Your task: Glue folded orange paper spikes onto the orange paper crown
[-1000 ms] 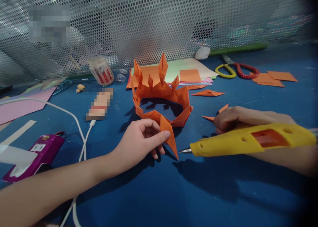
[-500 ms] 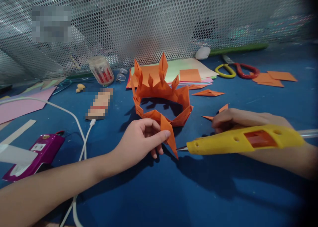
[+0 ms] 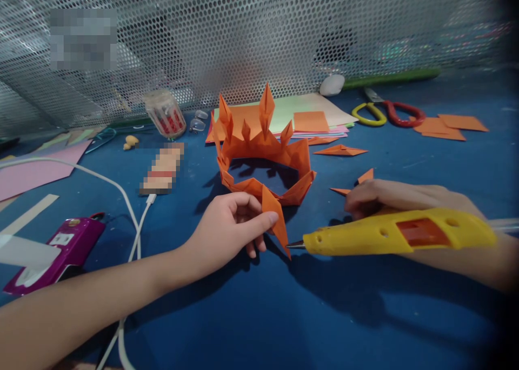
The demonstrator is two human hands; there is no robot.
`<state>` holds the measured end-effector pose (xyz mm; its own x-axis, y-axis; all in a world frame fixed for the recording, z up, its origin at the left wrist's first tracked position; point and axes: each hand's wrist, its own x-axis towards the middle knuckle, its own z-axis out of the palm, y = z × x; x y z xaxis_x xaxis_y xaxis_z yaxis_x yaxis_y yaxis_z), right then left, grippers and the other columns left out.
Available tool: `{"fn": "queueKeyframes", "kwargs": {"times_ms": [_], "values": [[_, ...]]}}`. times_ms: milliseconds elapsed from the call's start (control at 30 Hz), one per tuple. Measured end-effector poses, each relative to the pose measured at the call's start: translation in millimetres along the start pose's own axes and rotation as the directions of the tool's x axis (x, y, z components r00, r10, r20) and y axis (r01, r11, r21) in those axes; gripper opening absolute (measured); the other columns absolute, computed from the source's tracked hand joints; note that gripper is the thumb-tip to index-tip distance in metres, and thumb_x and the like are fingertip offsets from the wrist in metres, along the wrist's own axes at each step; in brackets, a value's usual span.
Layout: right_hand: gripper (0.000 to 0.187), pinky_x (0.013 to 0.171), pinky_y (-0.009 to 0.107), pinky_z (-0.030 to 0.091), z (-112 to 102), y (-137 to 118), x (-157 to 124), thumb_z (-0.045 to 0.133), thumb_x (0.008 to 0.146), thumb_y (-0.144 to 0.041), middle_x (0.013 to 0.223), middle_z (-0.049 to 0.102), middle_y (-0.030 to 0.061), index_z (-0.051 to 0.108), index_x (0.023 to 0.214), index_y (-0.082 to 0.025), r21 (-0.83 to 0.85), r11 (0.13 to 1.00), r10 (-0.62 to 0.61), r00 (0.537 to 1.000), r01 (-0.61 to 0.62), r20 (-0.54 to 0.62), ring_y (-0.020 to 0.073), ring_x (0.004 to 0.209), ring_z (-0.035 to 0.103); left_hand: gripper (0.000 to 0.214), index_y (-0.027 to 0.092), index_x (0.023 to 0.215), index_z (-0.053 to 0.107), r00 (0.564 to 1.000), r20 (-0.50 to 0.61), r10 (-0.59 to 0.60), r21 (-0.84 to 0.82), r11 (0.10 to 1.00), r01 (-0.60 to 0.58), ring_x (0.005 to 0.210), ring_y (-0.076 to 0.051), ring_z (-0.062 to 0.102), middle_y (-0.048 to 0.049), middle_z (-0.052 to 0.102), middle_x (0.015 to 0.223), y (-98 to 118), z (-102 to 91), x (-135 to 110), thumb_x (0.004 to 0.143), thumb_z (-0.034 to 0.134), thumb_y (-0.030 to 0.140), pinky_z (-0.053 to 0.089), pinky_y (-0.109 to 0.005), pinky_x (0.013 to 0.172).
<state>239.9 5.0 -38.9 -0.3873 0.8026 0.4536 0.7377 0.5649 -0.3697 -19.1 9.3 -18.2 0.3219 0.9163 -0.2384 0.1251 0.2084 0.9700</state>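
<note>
An orange folded-paper crown with several spikes stands on the blue table. My left hand pinches a pointed orange paper piece at the crown's near rim, its tip pointing down. My right hand is wrapped round a yellow glue gun that lies almost level. The gun's metal nozzle touches the tip of the pinched piece from the right.
Loose orange folded pieces and stacked coloured paper lie behind the crown. Yellow-and-red scissors lie at the back right. A white cable, a purple device and a small jar are on the left. A perforated metal screen closes the back.
The glue gun has slid left, and its nozzle now reaches the tip of the pinched paper piece. My left hand has stayed still.
</note>
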Motion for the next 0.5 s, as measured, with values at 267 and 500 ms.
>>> {"fn": "queueKeyframes", "kwargs": {"times_ms": [267, 500], "values": [[0.016, 0.057, 0.031, 0.039, -2.2, 0.4, 1.2, 0.039, 0.099, -0.043, 0.078, 0.064, -0.0038, 0.047, 0.090, -0.031, -0.016, 1.000, -0.007, 0.999, 0.007, 0.032, 0.0158, 0.060, 0.057, 0.021, 0.015, 0.071, 0.057, 1.000, -0.001, -0.001, -0.010, 1.000, 0.001, 0.034, -0.003, 0.053, 0.0057, 0.063, 0.047, -0.4, 0.0, 0.5, 0.086, 0.071, 0.022, 0.043, -0.008, 0.037], [0.033, 0.057, 0.032, 0.041, -1.6, 3.5, 0.0, 0.028, 0.100, -0.053, 0.078, 0.066, -0.0018, 0.050, 0.088, -0.032, -0.099, 0.995, -0.008, 0.999, 0.012, 0.041, 0.0179, 0.062, 0.060, 0.020, 0.015, 0.071, 0.058, 1.000, -0.001, 0.001, -0.017, 1.000, -0.001, 0.035, -0.003, 0.053, 0.0053, 0.063, 0.047, 1.1, 1.2, -0.1, 0.085, 0.071, 0.023, 0.044, -0.008, 0.037]]}}
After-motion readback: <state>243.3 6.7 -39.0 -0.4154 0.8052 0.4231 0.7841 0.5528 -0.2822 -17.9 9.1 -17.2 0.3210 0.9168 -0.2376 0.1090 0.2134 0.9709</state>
